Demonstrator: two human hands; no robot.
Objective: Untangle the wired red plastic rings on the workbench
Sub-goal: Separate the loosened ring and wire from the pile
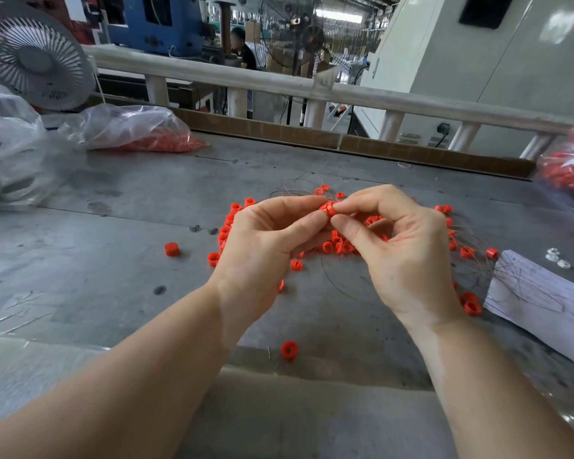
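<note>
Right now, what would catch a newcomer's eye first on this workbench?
Two bare hands meet mid-frame, the left hand and right hand pinching one red ring between their fingertips. Beneath them a scatter of red rings tangled in thin wire spreads over the grey workbench. At far left lies a clear plastic bag of more red pieces.

- No text, label, brand or number can be read anywhere in the view.
- The white paper sheet at the near right of the workbench carries only scribbled dark lines, with no legible words.
</note>
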